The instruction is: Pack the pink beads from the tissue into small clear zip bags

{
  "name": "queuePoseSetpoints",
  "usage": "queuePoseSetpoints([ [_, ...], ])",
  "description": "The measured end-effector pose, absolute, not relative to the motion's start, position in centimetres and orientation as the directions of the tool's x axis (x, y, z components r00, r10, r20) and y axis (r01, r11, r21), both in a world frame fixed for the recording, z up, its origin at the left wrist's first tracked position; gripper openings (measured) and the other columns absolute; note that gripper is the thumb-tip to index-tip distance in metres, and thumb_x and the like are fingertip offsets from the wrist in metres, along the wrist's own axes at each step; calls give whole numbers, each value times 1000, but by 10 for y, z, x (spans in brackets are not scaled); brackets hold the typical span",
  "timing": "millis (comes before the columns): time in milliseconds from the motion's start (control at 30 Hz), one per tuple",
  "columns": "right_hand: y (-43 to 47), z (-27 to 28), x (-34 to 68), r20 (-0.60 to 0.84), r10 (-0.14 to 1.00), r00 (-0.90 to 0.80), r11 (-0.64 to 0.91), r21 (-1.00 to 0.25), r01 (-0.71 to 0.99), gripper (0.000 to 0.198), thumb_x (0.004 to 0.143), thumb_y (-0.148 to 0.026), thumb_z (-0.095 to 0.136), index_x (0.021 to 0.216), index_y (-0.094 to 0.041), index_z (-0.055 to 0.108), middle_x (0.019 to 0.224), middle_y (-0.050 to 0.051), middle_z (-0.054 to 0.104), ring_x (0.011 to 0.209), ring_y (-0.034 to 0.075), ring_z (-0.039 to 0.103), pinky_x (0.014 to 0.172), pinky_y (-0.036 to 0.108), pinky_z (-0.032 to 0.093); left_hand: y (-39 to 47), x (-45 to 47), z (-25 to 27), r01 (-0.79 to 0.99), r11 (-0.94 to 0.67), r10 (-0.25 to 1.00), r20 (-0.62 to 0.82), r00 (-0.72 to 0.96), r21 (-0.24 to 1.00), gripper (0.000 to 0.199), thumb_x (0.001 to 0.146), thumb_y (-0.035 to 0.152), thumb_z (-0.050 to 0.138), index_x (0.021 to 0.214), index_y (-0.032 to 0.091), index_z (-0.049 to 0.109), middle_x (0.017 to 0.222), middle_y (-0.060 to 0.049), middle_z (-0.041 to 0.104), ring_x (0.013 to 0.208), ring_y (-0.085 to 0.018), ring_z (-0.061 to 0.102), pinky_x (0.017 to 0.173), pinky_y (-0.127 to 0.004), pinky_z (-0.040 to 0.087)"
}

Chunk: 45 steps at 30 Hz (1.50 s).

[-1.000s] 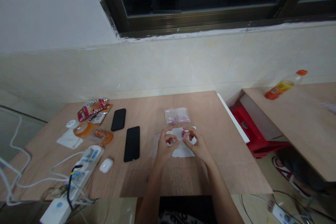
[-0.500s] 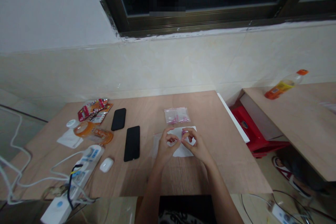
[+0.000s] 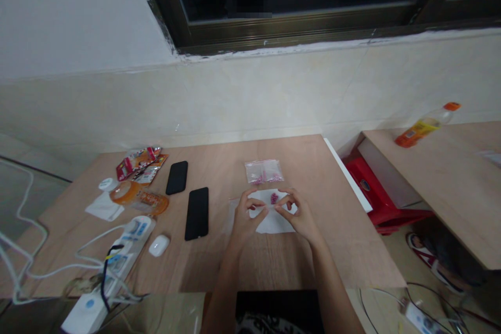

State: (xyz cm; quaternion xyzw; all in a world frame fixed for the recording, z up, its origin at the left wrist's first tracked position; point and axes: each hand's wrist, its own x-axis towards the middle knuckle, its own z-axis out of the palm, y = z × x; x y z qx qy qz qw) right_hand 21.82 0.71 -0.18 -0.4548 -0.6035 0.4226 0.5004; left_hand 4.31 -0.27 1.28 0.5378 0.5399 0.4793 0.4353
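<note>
Both hands are over a sheet of white paper on the table. My left hand curls thumb and finger into a closed pinch. Facing it, my right hand is also pinched, with a small gap between the two sets of fingertips. Whatever the fingertips hold is too small to make out. Between the hands lies a little heap of small dark pink pieces, bead-like, on the paper. Just beyond the paper are clear plastic bags with pink pieces inside. Another clear sheet or bag shows beside my left hand.
Left of my hands lie two black phones, a white earbud case and an orange bottle on its side. A power strip with cables and snack packets are farther left. An orange-capped bottle stands on the right-hand table.
My right hand has shifted slightly right, opening a wider gap between the fingertips. The heap of pink pieces shows more fully. My left hand is nearly still.
</note>
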Motion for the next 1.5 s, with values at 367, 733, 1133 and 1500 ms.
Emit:
queuePoseSetpoints([
  [367,7,3,229,235,972,-23,236,-961,145,37,77,-36,72,109,-23,60,73,1,66,59,14,47,63,30,43,-4,40,19,138,-70,992,83,-95,988,49,71,26,71,115,21,51,73,2,69,73,-15,63,75,-29,45],
  [733,7,4,227,225,974,-39,228,-965,129,37,77,-38,72,109,-22,60,72,0,66,59,14,48,61,29,44,-5,40,16,160,-103,992,113,-58,982,45,71,24,69,113,21,51,74,2,66,73,-14,62,77,-29,46],
  [1133,5,-1,222,236,967,-99,249,-956,152,29,81,-37,68,105,-22,63,78,2,67,63,15,49,65,31,46,-6,42,21,122,-95,995,99,-25,988,46,69,22,69,111,21,52,70,3,64,69,-13,59,74,-28,46],
  [1500,5,-25,217,133,959,-250,183,-965,187,44,82,-31,66,124,-25,56,99,4,66,89,19,60,83,36,47,-5,40,21,78,-82,981,94,-167,994,47,68,24,72,110,21,51,70,4,64,67,-13,59,72,-27,47],
])
